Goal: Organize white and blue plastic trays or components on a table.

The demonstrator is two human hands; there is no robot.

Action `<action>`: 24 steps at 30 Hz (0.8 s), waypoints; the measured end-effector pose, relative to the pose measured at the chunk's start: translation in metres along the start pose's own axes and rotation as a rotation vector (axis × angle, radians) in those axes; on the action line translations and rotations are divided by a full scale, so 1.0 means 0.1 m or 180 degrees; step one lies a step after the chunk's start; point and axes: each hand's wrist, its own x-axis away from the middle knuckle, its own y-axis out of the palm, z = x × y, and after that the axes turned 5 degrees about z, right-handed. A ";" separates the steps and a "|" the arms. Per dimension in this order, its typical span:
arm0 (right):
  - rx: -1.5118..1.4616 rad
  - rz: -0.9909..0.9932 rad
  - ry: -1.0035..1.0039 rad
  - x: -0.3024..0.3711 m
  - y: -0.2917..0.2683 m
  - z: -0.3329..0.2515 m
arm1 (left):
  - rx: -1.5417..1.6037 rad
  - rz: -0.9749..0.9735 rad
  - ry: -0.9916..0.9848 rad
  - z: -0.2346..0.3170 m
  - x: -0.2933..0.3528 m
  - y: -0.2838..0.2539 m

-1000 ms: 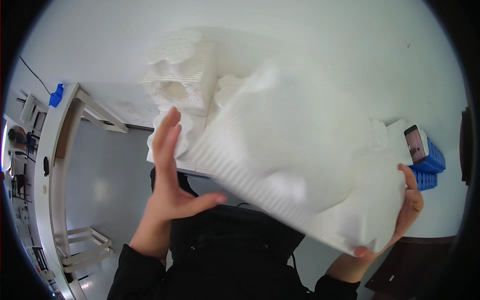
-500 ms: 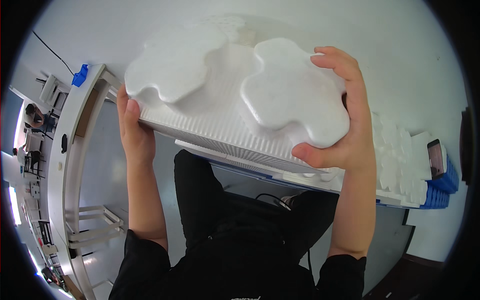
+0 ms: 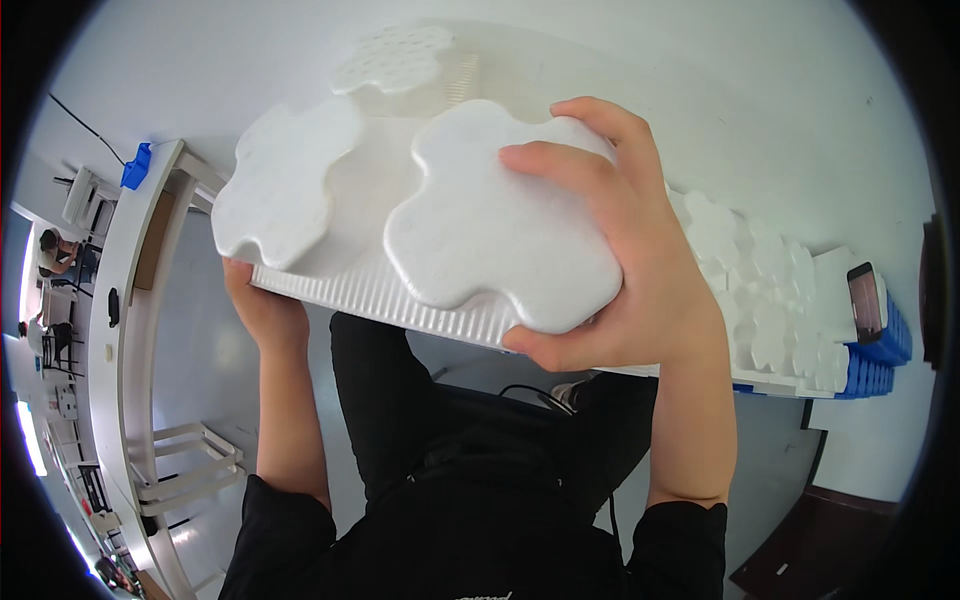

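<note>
My right hand (image 3: 640, 240) grips the right one of two thick, glossy white lobed plates (image 3: 490, 215), with fingers over its far right side and thumb at its near edge. Left of it is a similar white lobed plate (image 3: 285, 180). A white ribbed panel (image 3: 370, 305) lies under and between the two plates. My left hand (image 3: 265, 305) is closed at the panel's left end, just below the left plate; most of its fingers are hidden. Beyond them sits another lobed white piece (image 3: 395, 58) with a dimpled top, beside a small ribbed part.
More white lobed pieces (image 3: 765, 290) stand in rows at right, beside blue crates (image 3: 868, 370) and a phone (image 3: 865, 300). A long white table (image 3: 125, 400) runs along the left, with a blue bin (image 3: 136, 166) at its far end. Other people sit at the far left.
Both plates and the ribbed panel have shifted left, with my right hand moving along. The dimpled piece behind them shows more fully. My left hand has slid lower, its fingers now mostly hidden.
</note>
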 end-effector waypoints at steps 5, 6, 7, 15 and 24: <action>0.0098 0.0023 -0.0012 0.03 0.02 0.01 | 0.0163 0.0006 -0.0195 -0.01 0.01 -0.06; 0.0115 0.0033 0.0022 0.06 0.01 0.08 | 0.0090 -0.0021 -0.0107 0.04 0.00 -0.02; 0.0131 0.0041 0.0053 0.08 0.00 0.15 | 0.0091 -0.0022 -0.0112 0.11 0.00 0.04; -0.0120 0.0291 0.0068 0.22 0.03 0.20 | -0.0389 -0.0002 0.0118 0.10 -0.03 0.05; -0.0112 0.0278 0.0069 0.23 0.02 0.34 | -0.0388 0.0101 -0.0053 0.18 0.02 0.25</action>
